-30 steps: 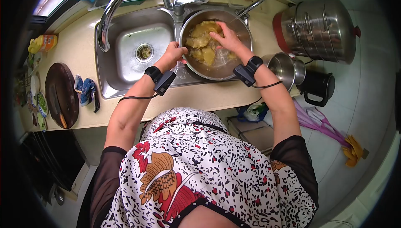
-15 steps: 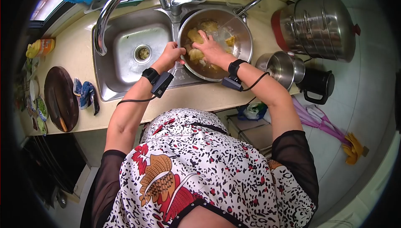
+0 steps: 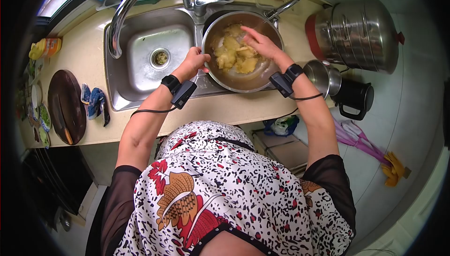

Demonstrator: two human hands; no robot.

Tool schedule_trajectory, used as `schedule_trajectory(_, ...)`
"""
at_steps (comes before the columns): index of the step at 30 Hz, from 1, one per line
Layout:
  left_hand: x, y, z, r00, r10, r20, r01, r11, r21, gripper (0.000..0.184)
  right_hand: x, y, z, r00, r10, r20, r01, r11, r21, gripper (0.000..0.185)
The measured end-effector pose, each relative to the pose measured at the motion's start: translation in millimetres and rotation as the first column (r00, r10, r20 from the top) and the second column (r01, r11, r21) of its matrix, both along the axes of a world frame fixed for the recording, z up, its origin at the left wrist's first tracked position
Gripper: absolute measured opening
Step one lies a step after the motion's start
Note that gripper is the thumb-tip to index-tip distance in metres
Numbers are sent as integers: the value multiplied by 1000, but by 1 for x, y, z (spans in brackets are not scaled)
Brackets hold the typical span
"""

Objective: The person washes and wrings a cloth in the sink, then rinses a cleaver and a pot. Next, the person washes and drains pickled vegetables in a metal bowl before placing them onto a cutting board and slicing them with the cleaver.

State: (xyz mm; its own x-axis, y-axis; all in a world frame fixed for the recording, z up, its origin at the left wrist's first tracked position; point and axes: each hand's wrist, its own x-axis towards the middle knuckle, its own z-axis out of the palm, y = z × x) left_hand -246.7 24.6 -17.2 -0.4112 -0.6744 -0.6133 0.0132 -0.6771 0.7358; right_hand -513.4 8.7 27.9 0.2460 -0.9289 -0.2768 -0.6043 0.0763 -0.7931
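A curved faucet [image 3: 116, 36] arches over the sink bowl [image 3: 140, 45]; a dark board [image 3: 72, 92] lies left, a black kettle [image 3: 355, 97] right, along the cream counter [image 3: 220, 105], floor tiles [image 3: 380, 125] beyond. The left hand [image 3: 194, 62] pinches the steel basin's [image 3: 257, 80] rim; the right hand's [image 3: 265, 47] fingers, loosely apart, hang over yellowish pieces [image 3: 244, 64] inside, perhaps without touching

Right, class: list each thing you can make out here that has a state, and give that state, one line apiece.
Bowl: upright, uncovered
Food pieces: wet-looking, heaped in the bowl
Left hand: closed on the bowl's rim
Right hand: open over the food; contact unclear
Sink: bits caught in drain
Large tap: no running water visible
Board: lying flat
Knife: lying on the board
Cloth: crumpled
Small pot: uncovered
Tall pot: lid on
Kettle: upright
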Motion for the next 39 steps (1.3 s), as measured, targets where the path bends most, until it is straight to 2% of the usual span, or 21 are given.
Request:
schedule_trajectory(3,-1,-2,0,1000,-2,5,2,1000,-3,23,-10,0,4,993,-116,37,120,984,-131,34)
schedule_trajectory(5,-2,-2,0,1000,-3,5,3,1000,-1,25,-10,5,1,942,12,-336,-96,967,-235,36)
schedule_trajectory(7,-3,-1,0,1000,-5,23,4,1000,7,24,-14,15,-10,739,78,-670,-320,915,-247,41)
schedule_trajectory(8,-3,-2,0,999,-3,33,2,1000,9,24,-16,17,-32,724,111,-681,-318,929,-187,45)
schedule_trajectory(11,-1,0,0,1000,-11,7,11,1000,15,24,-12,17,-31,819,186,-543,-230,973,-14,52)
schedule_trajectory(12,1,1,0,1000,-9,11,9,1000,11,23,-15,18,-35,884,101,-456,-195,967,-165,43)
schedule_trajectory(15,4,2,0,1000,-2,7,1,1000,9,21,-28,8,-43,988,-21,-156,14,999,-47,32)
schedule_trajectory(16,5,1,-1,1000,3,-1,-3,1000,14,21,-30,6,-46,983,-150,102,129,974,189,19)
schedule_trajectory(19,7,0,-4,1000,7,-5,-7,1000,11,21,-35,7,-35,936,-278,216,175,900,400,12)
schedule_trajectory(21,5,-1,-2,1000,4,1,-5,1000,5,21,-31,12,-28,863,-406,299,241,853,463,9)
schedule_trajectory(25,4,-3,6,1000,1,4,-1,1000,-5,22,-31,17,-21,717,-551,426,210,754,622,15)
schedule_trajectory(28,3,-3,8,1000,1,-17,-2,1000,-19,23,-30,20,-19,619,-617,486,185,716,674,18)
schedule_trajectory(31,3,-3,8,1000,0,-24,-1,1000,-23,23,-24,22,-5,536,-674,509,154,670,726,11)
schedule_trajectory(34,3,-2,8,1000,1,-23,-1,1000,-23,23,-25,24,-11,666,-572,479,185,748,637,10)
schedule_trajectory(37,3,-1,5,1000,3,-16,-3,1000,-13,24,-26,24,-16,650,-561,513,189,773,606,23)
schedule_trajectory(39,3,-1,2,1000,4,-13,-4,1000,-9,24,-25,25,-17,712,-496,496,218,829,516,27)
